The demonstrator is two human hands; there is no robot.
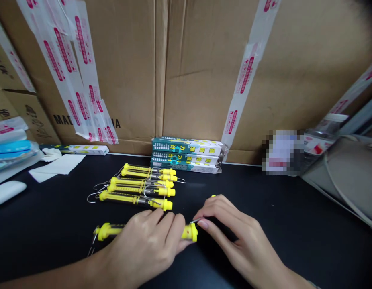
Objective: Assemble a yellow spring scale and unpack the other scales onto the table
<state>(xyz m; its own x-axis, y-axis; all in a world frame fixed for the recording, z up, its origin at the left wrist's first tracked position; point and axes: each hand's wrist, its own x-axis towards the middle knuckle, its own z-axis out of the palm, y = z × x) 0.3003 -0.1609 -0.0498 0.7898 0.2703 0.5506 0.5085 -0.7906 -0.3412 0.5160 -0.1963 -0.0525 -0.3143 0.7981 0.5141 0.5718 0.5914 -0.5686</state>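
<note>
My left hand (154, 237) is wrapped round a yellow tube spring scale (190, 233), held level just above the black table or on it; I cannot tell which. A metal hook hangs from its left end. At its right end the thumb and forefinger of my right hand (234, 237) pinch a thin metal wire hook (195, 220). A small yellow piece (213, 196) peeks out behind my right fingers, mostly hidden. Several more yellow spring scales (137, 198) with wire hooks lie side by side just beyond my left hand.
Printed green and white boxes (186, 154) are stacked against a large taped cardboard carton (198, 80). Another such box (88, 149) lies at the back left, near white paper (58, 166) and a white object (8, 192). A bottle (320, 140) and a grey bag (351, 176) stand right.
</note>
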